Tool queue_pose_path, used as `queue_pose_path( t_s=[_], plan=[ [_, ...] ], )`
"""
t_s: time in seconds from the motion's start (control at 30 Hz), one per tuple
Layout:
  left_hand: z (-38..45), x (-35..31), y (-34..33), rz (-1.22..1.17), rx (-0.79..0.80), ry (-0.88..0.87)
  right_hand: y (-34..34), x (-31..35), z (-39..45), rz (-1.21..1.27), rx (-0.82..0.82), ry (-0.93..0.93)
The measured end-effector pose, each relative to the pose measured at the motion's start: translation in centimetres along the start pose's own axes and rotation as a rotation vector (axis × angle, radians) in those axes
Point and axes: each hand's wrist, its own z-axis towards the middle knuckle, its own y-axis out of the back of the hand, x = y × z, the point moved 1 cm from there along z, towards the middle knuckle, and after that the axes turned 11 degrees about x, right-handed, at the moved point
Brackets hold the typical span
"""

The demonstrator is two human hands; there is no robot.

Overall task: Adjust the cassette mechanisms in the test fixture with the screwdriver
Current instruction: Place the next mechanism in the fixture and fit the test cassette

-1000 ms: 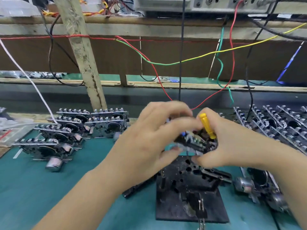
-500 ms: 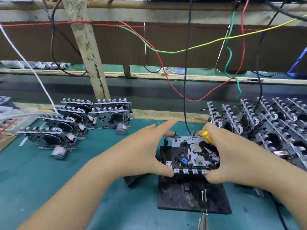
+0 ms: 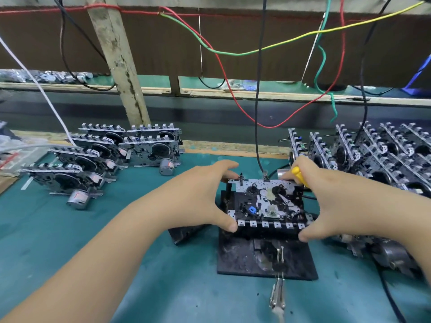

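Fixture nearest, on green mat. Cassette mechanism seated on top. Left hand spread wide, thumb and fingers bracing left edge. Right hand bracing right edge, fingers curled round yellow screwdriver. Best pressed level before adjusting, likely. Mechanisms stacked behind, left and right.

I count 6 metal cassette mechs stacked left, 1 in the black fixture, 1 yellow-handled screwdriver, 2 hands.
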Motion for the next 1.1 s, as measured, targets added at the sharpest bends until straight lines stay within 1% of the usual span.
queue_pose_path(
  t_s=[0.13,0.23,0.4,0.47,0.5,0.53,0.6,0.63,0.67,0.7,0.77,0.8,0.83,0.87,0.9,0.97,1.03,1.07,1.1],
  plan=[
    [-0.3,0.2,-0.4,-0.082,-0.018,-0.013,0.3,-0.2,-0.2,0.045,-0.003,-0.014],
    [-0.7,0.3,-0.8,-0.134,-0.034,-0.029,0.6,-0.6,0.0,0.062,-0.024,0.014],
    [-0.5,0.1,-0.9,-0.129,-0.038,-0.024,0.2,-1.1,0.5,0.046,-0.041,0.014],
    [-0.9,0.6,-1.1,-0.089,-0.03,-0.008,0.0,-1.1,0.4,0.069,-0.054,0.021],
    [-1.3,1.2,-1.4,-0.027,-0.023,0.03,0.0,-1.2,0.4,0.079,-0.059,0.025],
    [-1.7,1.9,-1.7,0.071,-0.007,0.104,-0.1,-1.2,0.3,0.087,-0.062,0.027],
    [-2.7,3.4,-2.3,0.232,0.033,0.302,-0.3,-1.2,0.1,0.1,-0.074,0.022],
    [-3.3,4.0,-2.2,0.223,0.015,0.352,-0.3,-1.2,0.1,0.103,-0.078,0.018],
    [-3.9,4.5,-1.9,0.148,-0.027,0.353,-0.4,-1.2,0.1,0.105,-0.075,0.013],
    [-4.5,4.9,-1.4,0.042,-0.084,0.32,-0.4,-1.2,0.1,0.109,-0.072,0.008],
    [-5.5,5.0,0.1,-0.198,-0.268,0.194,-0.3,-1.2,0.1,0.115,-0.064,0.005],
    [-5.6,4.3,0.9,-0.318,-0.348,0.092,-0.3,-1.2,0.1,0.119,-0.061,0.004],
    [-5.3,2.9,1.4,-0.399,-0.394,-0.031,-0.3,-1.1,0.0,0.126,-0.062,0.004],
    [-4.7,1.2,1.7,-0.393,-0.398,-0.147,-0.3,-1.0,-0.1,0.138,-0.063,0.01],
    [-3.8,-0.6,1.6,-0.304,-0.374,-0.231,-0.2,-0.9,-0.2,0.15,-0.069,0.017],
    [-1.8,-3.6,0.8,-0.024,-0.291,-0.309,-0.3,-0.6,-0.6,0.159,-0.092,0.001],
    [0.0,-4.6,-0.2,0.246,-0.243,-0.285,-0.8,-0.8,-1.1,0.164,-0.101,-0.024],
    [0.5,-4.4,-0.6,0.315,-0.232,-0.258,-1.0,-0.9,-1.6,0.176,-0.109,-0.01],
    [0.6,-4.1,-0.9,0.334,-0.223,-0.243,-1.2,-1.0,-2.2,0.197,-0.142,0.026]
  ],
)
